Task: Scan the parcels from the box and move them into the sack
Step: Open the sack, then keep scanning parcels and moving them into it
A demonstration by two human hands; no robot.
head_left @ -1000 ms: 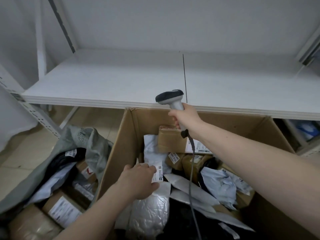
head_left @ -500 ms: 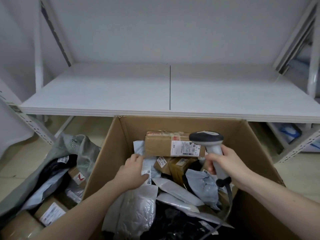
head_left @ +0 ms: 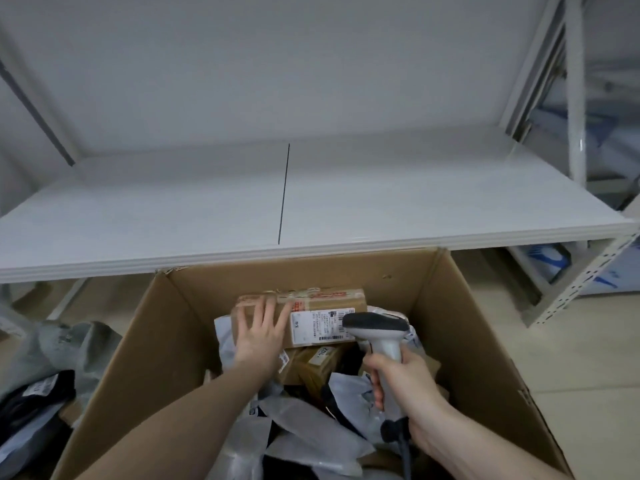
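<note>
Head view, box: the big cardboard box stands on the floor, its far edge under the white shelf, and holds a heap of parcels.
Head view, target parcel: a brown carton parcel lies on top of the heap at the far side, its white label facing up.
Head view, other parcels: grey poly mailers and smaller brown cartons lie beneath and nearer.
Head view, left hand: grip apart, fingers spread flat on the left end of the carton parcel, pressing it, not curled round it.
Head view, right hand: grip clamped round the handle of the scanner, whose dark head sits just beside the label's right edge.
Head view, sack: the grey sack lies open to the left of the box, with parcels already inside.
Step in hand: judged to be scanning the top carton, steadied by the left hand.
Next move calls for: the scanner head turned squarely at the barcode, then the left hand getting a real hold on the carton to lift it over the box wall into the sack.
Risk: a flat palm alone may let the carton slide on the loose mailers.
</note>
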